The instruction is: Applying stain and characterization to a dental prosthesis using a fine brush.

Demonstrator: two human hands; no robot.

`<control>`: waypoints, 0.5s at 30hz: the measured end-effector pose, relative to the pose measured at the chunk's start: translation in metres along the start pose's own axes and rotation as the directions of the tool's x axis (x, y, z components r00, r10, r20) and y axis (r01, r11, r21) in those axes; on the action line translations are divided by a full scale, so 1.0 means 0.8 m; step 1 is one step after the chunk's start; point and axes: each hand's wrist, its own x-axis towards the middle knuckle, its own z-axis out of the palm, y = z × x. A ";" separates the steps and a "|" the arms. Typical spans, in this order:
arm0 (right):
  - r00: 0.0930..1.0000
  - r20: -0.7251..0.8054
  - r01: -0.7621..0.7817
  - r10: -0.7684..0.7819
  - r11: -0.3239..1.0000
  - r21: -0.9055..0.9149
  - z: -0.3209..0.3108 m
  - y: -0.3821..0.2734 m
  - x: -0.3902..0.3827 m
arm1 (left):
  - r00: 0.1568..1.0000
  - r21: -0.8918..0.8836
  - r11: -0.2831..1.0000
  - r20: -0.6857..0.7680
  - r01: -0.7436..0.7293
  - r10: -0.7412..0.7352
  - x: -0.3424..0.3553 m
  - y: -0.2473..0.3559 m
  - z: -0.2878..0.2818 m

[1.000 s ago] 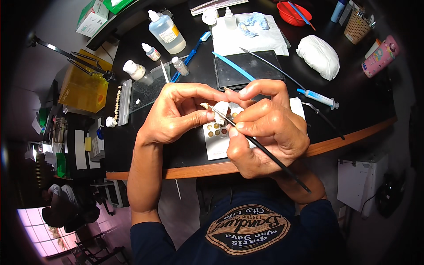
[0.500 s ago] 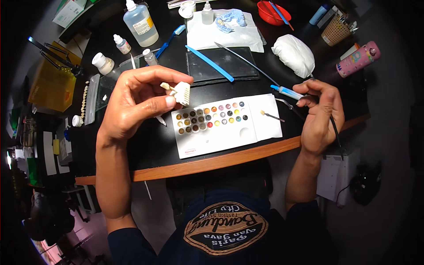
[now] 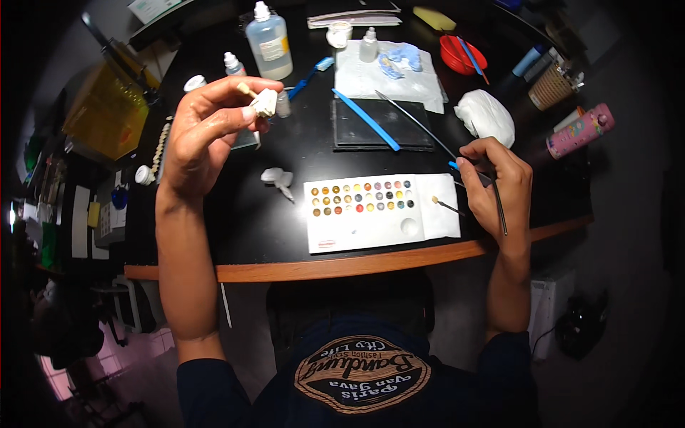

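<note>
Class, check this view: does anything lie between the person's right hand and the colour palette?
Yes: a small brush lies mostly on the white sheet beside the palette, between it and the right hand. Nothing upright shows between them.

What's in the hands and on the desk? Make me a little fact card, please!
Left hand: holds a small whitish piece up over the desk
Right hand: holds a thin black tool
Near desk edge: white palette with three rows of coloured circles
Behind the palette: black slab with a blue stick across it
Farther back: red bowl and blue toothbrush
Right side: pink bottle
</note>
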 end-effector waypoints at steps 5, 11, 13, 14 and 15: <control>0.975 0.124 0.167 -0.186 0.975 0.149 0.025 -0.058 0.049 | 0.993 -0.061 0.991 0.000 -0.115 0.116 -0.002 0.014 -0.040; 0.858 0.242 0.384 -0.453 0.879 0.283 0.087 -0.102 0.091 | 0.988 -0.013 0.990 -0.059 -0.142 0.141 -0.014 0.027 -0.047; 0.849 0.269 0.393 -0.455 0.884 0.253 0.096 -0.112 0.103 | 0.985 -0.011 0.987 -0.057 -0.162 0.161 -0.016 0.032 -0.049; 0.851 0.251 0.406 -0.462 0.881 0.245 0.102 -0.115 0.113 | 0.983 -0.010 0.985 -0.067 -0.172 0.171 -0.018 0.036 -0.051; 0.855 0.235 0.413 -0.463 0.880 0.233 0.109 -0.114 0.122 | 0.981 -0.007 0.984 -0.082 -0.177 0.176 -0.020 0.038 -0.050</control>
